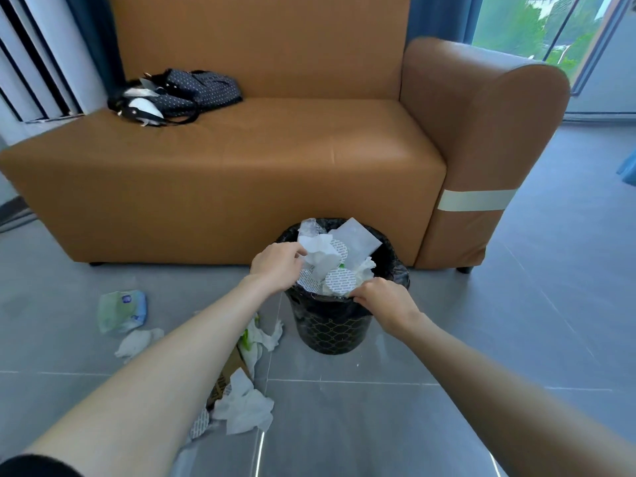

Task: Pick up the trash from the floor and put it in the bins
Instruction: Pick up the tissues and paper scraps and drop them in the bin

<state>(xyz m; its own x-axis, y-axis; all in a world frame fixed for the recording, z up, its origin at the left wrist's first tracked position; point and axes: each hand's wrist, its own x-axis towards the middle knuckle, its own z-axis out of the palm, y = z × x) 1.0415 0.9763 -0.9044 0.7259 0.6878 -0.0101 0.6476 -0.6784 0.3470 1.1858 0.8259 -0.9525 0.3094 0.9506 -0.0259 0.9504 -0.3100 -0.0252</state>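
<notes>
A black bin (pixel 328 327) with a black liner stands on the floor in front of the sofa, heaped with white tissues, round foil seals and clear wrappers (pixel 339 256). My left hand (pixel 275 268) is at the bin's left rim, its fingers curled on the white paper at the top of the heap. My right hand (pixel 382 297) grips the near right rim with curled fingers. On the floor to the left lie a green wipes packet (pixel 122 309), a crumpled tissue (pixel 136 342), more tissues (pixel 244 406) and a piece of cardboard (pixel 229 371), partly hidden by my left forearm.
A tan sofa (pixel 241 156) stands right behind the bin, with a dark dotted bag (pixel 179 94) on its seat and a taped armrest (pixel 478 199) at the right. Grey floor tiles (pixel 395 425) lie around the bin. A glass door (pixel 568 32) is at the far right.
</notes>
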